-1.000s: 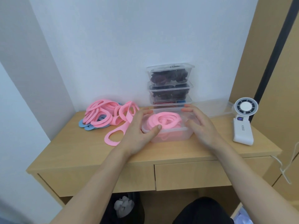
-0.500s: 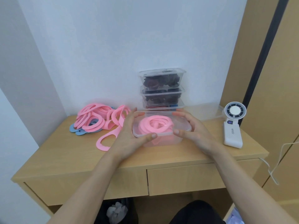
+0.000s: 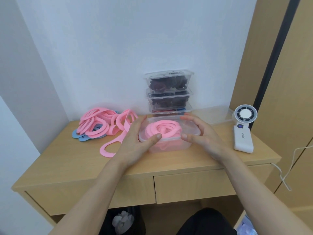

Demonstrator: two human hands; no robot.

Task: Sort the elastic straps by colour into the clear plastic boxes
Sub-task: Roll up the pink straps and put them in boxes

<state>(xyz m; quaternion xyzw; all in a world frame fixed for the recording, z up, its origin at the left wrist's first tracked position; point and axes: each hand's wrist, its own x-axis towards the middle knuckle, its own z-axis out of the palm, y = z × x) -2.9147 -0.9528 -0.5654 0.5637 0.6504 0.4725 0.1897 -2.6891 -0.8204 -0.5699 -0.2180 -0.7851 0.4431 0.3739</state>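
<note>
Pale wooden desk (image 3: 67, 167) against a white wall (image 3: 118, 48) carries a stack of lidded boxes (image 3: 169, 92) of dark straps at the back, loose pink straps (image 3: 100, 122) heaped over a few blue straps (image 3: 77, 134) on the left, and a white fan (image 3: 243, 133) on the right. Just in front of the stack sits the clear box (image 3: 171, 148), full of coiled pink straps (image 3: 162, 130). The left hand (image 3: 135, 143) and right hand (image 3: 201, 138) curl round its ends, thumbs on the near rim, fingers hiding its far corners. Since a second ago the right thumb has shifted from the box's end onto that rim, and the box stays put.
</note>
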